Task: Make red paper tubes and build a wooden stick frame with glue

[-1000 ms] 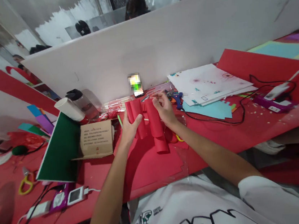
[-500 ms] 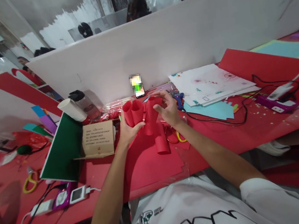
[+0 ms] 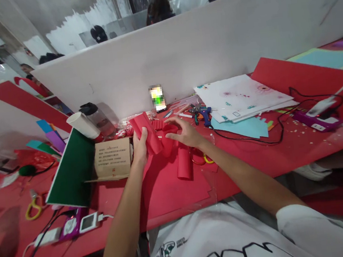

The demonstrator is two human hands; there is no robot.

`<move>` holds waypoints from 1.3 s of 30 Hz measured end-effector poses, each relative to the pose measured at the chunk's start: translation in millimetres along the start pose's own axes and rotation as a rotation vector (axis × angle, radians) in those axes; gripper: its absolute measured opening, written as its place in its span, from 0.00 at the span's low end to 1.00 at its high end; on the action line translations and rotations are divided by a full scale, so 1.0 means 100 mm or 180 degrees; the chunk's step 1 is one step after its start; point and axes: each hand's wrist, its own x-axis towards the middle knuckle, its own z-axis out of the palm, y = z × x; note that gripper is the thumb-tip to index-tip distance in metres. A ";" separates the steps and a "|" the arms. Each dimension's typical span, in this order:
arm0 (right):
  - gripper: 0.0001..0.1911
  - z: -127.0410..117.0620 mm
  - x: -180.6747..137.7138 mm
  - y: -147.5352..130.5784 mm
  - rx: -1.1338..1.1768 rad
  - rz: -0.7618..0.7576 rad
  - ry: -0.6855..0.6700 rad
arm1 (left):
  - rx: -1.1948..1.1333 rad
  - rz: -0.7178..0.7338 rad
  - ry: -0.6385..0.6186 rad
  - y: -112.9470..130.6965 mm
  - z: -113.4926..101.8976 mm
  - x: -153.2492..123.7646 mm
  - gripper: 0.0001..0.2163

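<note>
Red paper rolls (image 3: 149,132), left hand (image 3: 139,147) gripping

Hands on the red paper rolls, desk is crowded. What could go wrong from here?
The left hand pinches the joined red paper rolls; a tight grip may crease them. The right hand hovers above a loose red roll that could get knocked away. The glue gun and its black cable lie close, a possible snag.

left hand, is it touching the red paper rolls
Touching. The head view shows the left hand wrapped around the red paper rolls, thumb pressed on their front.
</note>
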 end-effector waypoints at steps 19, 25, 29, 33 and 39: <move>0.24 0.12 0.02 0.25 0.0857 0.0828 -0.0244 | -0.0116 -0.0099 -0.0006 0.11 -0.06 0.05 0.24; 0.28 0.06 0.05 0.18 0.1300 0.1070 0.0033 | 0.0060 -0.0105 -0.0010 0.11 -0.07 0.05 0.26; 0.27 0.01 0.06 0.16 0.1305 0.1073 0.0162 | 0.0273 -0.0099 -0.0249 0.09 -0.08 0.02 0.27; 0.29 -0.05 0.06 0.12 0.1139 0.0811 0.0150 | 0.0472 0.0009 -0.0476 0.09 -0.08 -0.02 0.28; 0.33 -0.08 0.06 -0.01 0.0987 0.0483 -0.0052 | 0.0632 0.0179 -0.0507 0.10 -0.06 -0.05 0.30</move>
